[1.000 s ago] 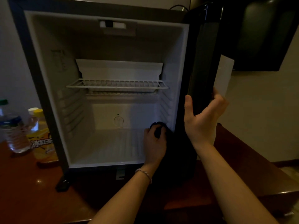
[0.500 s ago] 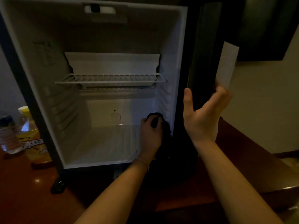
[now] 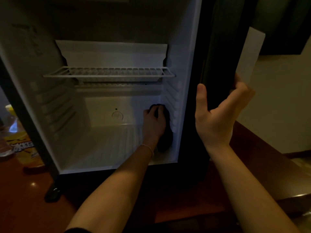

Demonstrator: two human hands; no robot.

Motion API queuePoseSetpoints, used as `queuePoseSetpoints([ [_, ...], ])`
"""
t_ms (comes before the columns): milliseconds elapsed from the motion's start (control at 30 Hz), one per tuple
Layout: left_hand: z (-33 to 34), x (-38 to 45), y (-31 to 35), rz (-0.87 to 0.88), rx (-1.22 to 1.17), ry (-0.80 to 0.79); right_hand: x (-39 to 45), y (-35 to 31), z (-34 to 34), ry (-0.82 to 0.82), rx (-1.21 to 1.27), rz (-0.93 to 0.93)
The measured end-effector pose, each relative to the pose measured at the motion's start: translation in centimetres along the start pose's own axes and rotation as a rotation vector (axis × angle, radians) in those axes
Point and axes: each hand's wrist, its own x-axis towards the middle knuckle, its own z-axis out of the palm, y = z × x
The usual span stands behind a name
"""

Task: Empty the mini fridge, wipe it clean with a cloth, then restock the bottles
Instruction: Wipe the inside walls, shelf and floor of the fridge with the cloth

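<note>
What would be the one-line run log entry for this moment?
stage: wiping | left hand: presses dark cloth on fridge's right inner wall | right hand: grips black door edge

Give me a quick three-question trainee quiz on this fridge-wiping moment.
1. True or false: the white wire shelf holds bottles.
2. Which hand presses the dark cloth against the mini fridge's white inner right wall? A) left hand B) right hand
3. Fill in: the right hand grips the edge of the black fridge ____.

Key: 1 false, the shelf is bare; 2 A; 3 door.
</note>
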Motion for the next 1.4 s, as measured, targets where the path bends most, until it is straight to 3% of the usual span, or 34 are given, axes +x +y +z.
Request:
queuePoseSetpoints([
  [333, -0.7, -6.3, 0.4, 0.133, -0.046, -0.012, -0.1, -0.7, -0.4, -0.017, -0.016, 0.044],
  [600, -0.8, -8.7, 0.8, 0.123, -0.069, 0.025, -0.1, -0.9, -0.5, -0.025, -0.014, 0.054],
  [1033, -0.2, -4.1, -1.0, 0.153, -0.091, 0.040, 0.0, -0.4, -0.2, -0.020, 0.009, 0.031],
  [1267, 0.2, 0.7, -1.7, 0.086, -0.042, -0.020, 0.0, -0.5, -0.5, -0.045, 0.004, 0.007],
  [1400, 0.1, 1.9, -2.1, 0.135, -0.054, -0.036, 0.0, -0.7, -0.5, -0.042, 0.017, -0.003],
])
